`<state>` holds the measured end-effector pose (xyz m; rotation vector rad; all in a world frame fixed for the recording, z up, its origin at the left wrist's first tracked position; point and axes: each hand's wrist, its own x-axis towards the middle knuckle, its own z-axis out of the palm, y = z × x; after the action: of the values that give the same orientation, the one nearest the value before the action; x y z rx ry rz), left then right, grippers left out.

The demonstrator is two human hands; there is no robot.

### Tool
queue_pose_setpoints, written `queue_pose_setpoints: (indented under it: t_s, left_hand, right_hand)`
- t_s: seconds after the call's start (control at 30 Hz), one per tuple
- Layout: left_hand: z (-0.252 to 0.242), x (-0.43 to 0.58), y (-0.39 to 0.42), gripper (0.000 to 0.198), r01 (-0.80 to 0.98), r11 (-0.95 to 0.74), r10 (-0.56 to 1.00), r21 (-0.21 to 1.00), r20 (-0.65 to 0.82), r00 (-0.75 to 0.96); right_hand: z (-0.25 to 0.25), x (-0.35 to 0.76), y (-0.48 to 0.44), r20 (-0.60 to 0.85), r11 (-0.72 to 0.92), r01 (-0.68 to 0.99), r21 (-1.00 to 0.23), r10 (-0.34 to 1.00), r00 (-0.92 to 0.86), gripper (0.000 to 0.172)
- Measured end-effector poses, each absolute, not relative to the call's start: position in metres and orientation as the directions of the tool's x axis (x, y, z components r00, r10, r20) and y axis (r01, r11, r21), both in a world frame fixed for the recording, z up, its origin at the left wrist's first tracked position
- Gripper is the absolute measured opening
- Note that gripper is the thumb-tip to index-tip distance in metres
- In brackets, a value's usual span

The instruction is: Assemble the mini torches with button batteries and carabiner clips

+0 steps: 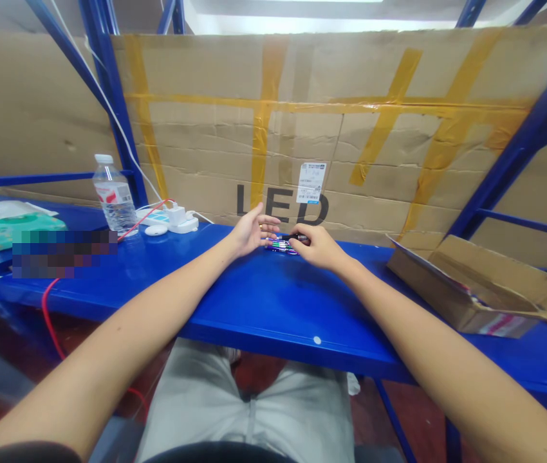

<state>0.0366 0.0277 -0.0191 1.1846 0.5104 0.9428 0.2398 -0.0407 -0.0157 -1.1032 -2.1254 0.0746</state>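
Observation:
Several pens lie side by side on the blue shelf top, close to the cardboard at the back. At their left ends is my left hand, its thumb raised and its fingers apart, holding nothing. My right hand reaches in from the right with its fingers curled over the right ends of the pens. A dark pen is pinched in its fingertips, just above the others. The right fingers cover part of the pens.
An open cardboard box stands at the right. Towards the left are a water bottle, a power strip with white chargers, a tissue pack and a red cable. A large cardboard sheet rises behind the shelf, between blue posts.

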Motion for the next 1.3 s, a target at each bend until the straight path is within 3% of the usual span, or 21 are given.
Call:
queue_pose_setpoints:
  t_s: [0.8,1.1,1.3]
  left_hand:
    - [-0.0199,0.0369,0.0276,0.066,-0.357,0.107,0.828,0.928,0.116,0.549]
    - [-0.0161,0.0315,0.0258,0.075,-0.491,0.155,0.828,0.857,0.159,0.538]
    - [-0.0155,0.0323,0.024,0.075,-0.483,0.168,0.828,0.859,0.143,0.542]
  right_hand:
    - [-0.0123,0.2418,-0.0421,0.648,0.615,0.706,-0.351,0.704,-0.291,0.015]
    - [-0.0105,0.2433,-0.0415,0.66,0.598,0.717,-0.358,0.705,-0.259,0.015]
    - [-0.0101,0.2443,-0.0404,0.654,0.597,0.716,-0.364,0.711,-0.26,0.015]
